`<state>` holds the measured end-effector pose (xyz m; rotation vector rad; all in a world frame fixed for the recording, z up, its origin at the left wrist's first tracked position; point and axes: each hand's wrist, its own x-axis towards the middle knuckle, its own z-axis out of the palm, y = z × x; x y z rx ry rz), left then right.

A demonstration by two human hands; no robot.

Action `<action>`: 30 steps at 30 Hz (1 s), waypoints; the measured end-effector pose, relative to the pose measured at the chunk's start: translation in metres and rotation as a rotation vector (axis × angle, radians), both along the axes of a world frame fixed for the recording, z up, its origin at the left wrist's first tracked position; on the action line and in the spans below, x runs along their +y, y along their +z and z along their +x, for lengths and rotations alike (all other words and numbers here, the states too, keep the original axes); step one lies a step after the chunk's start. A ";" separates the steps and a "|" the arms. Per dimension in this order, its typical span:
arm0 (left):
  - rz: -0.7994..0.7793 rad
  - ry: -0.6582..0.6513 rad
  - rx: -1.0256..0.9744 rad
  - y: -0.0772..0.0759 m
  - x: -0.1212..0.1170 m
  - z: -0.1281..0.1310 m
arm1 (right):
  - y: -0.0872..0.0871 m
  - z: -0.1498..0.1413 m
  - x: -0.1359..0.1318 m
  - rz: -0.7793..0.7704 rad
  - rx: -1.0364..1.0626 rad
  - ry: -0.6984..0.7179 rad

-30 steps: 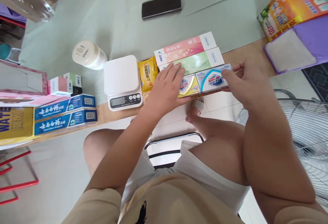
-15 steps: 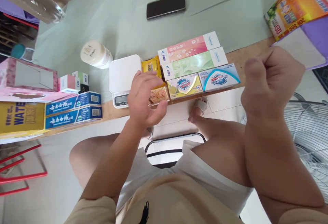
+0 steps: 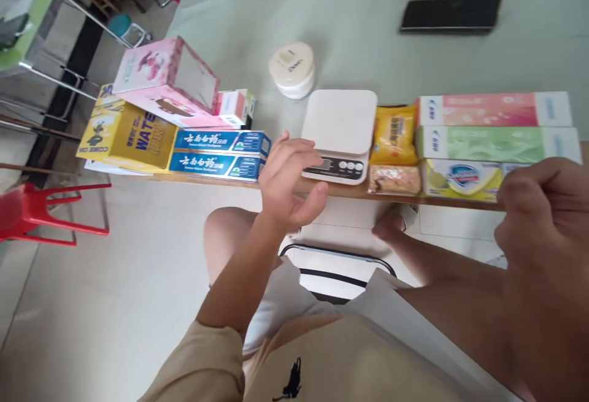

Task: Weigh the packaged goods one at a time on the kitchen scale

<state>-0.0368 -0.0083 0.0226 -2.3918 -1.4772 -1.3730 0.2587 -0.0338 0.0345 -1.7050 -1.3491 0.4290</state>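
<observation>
My left hand [image 3: 292,181] hovers at the lower left corner of a white kitchen scale [image 3: 339,121], fingers apart and holding nothing. Its fingertips overlap the scale's display; I cannot tell whether they touch. Just left of it lie two blue toothpaste boxes [image 3: 216,166]. Right of the scale are a yellow soap packet [image 3: 394,134] and a small clear-wrapped bar [image 3: 394,180]. My right hand [image 3: 545,212] is closed in a fist in front of a yellow Safeguard soap box [image 3: 462,178] and partly hides the blue-white box beside it. Whether anything is inside the fist is hidden.
Behind the soaps lie a pink toothpaste box [image 3: 494,109] and a green one [image 3: 501,144]. A white jar [image 3: 292,70] and a phone [image 3: 451,14] sit farther back. A pink box [image 3: 170,83] and a yellow box [image 3: 133,135] stand left. A red stool [image 3: 50,213] is on the floor.
The view has swung left, showing more of the left boxes and the stool. My left hand has moved left from the soap packets to the scale's display. My right hand stays closed, now nearer the soap boxes.
</observation>
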 end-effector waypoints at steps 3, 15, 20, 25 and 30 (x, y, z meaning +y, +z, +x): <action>0.126 0.092 -0.238 -0.002 -0.001 -0.046 | 0.012 -0.042 0.008 0.020 -0.125 0.216; 0.196 0.302 -0.480 -0.034 -0.033 -0.166 | 0.048 -0.265 0.118 0.258 -0.530 0.917; 0.114 0.341 -0.606 0.004 0.015 -0.184 | 0.057 -0.313 0.157 0.364 -0.461 0.893; 0.070 0.317 -0.665 0.025 0.050 -0.195 | 0.051 -0.339 0.185 0.149 -0.300 0.989; 0.039 0.318 -0.818 0.004 0.038 -0.187 | 0.040 -0.360 0.203 0.023 -0.165 1.026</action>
